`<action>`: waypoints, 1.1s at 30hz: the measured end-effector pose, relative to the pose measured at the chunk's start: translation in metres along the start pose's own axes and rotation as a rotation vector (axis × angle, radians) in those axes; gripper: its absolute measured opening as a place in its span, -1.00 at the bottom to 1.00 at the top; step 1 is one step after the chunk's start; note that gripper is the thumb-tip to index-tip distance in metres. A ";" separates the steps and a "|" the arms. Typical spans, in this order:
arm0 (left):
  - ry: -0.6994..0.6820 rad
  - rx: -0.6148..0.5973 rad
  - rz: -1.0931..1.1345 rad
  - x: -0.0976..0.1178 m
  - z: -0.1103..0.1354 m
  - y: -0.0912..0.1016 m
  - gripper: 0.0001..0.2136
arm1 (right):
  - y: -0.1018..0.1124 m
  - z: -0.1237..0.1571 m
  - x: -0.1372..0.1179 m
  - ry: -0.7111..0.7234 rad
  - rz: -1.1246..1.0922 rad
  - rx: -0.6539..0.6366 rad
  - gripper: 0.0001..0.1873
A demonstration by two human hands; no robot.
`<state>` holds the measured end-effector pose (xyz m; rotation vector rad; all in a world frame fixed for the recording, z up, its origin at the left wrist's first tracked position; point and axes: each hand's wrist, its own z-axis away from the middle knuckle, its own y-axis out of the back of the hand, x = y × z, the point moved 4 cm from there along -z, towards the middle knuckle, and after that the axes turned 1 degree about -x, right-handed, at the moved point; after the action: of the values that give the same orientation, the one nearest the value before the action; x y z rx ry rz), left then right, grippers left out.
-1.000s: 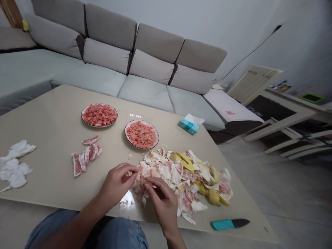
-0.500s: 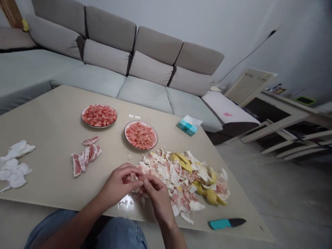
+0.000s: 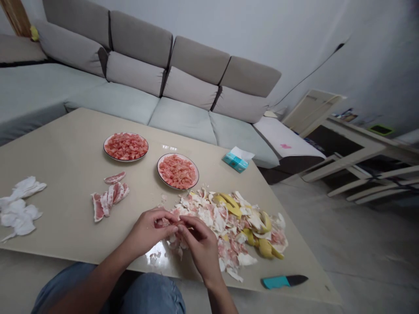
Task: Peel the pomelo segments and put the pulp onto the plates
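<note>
Close together at the table's near side, both hands work on a pink pomelo segment, mostly hidden by the fingers. My left hand (image 3: 152, 229) is curled around it, with pink flesh showing between thumb and fingers. The thumb and fingertips of my right hand (image 3: 200, 242) pinch at its right end. Just beyond and to the right spreads a heap of pomelo peel and white membrane (image 3: 212, 218). Unpeeled pomelo segments (image 3: 109, 199) lie left of my hands. Two plates of pink pomelo pulp, a left plate (image 3: 126, 147) and a right plate (image 3: 178, 171), stand farther back.
A knife with a teal handle (image 3: 276, 281) lies at the near right of the table (image 3: 65, 174). A tissue box (image 3: 236, 160) is at the far right, crumpled tissues (image 3: 21, 213) at the left. A grey sofa (image 3: 186, 120) runs behind the table.
My right fingers have shifted slightly and spread a little along the pomelo segment. The left hand keeps its grip. The view has moved slightly.
</note>
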<state>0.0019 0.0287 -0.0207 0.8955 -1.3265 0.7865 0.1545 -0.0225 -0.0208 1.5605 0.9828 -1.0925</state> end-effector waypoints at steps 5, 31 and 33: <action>-0.015 0.013 -0.057 0.003 0.000 0.000 -0.86 | -0.001 0.002 0.006 -0.082 -0.064 0.002 -0.82; 0.121 0.030 0.393 -0.009 -0.002 0.001 -0.76 | -0.012 -0.001 0.012 -0.095 -0.276 0.084 -0.82; 0.126 0.001 0.392 -0.012 -0.002 0.000 -0.74 | -0.013 -0.001 0.010 -0.073 -0.267 0.066 -0.84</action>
<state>0.0018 0.0307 -0.0322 0.5806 -1.4074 1.1272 0.1455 -0.0181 -0.0331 1.4589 1.1370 -1.3694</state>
